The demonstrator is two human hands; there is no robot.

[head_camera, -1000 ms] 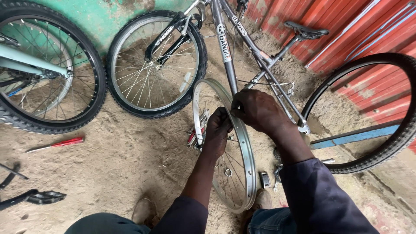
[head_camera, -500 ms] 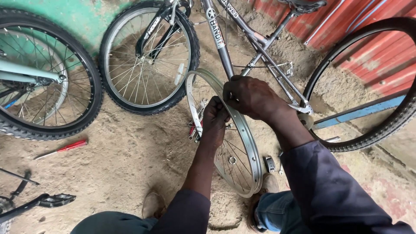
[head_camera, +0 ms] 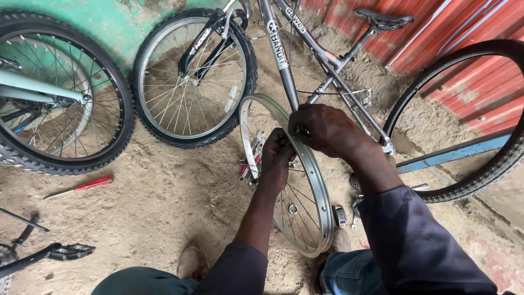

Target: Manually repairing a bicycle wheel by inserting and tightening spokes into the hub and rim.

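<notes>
The right hand (head_camera: pixel 326 131) curls over the top of the bare rim (head_camera: pixel 314 186), fingers closed on its edge. The left hand (head_camera: pixel 277 158) reaches through the spokes from seven o'clock, fingers bent shut around something small at the rim; what it grips I cannot tell. The rim stands upright on the sand between the knees. At eleven o'clock sits a bike's front wheel (head_camera: pixel 194 76); at nine o'clock lies a red screwdriver (head_camera: pixel 82 187); at three o'clock leans a loose tyre (head_camera: pixel 480 180).
</notes>
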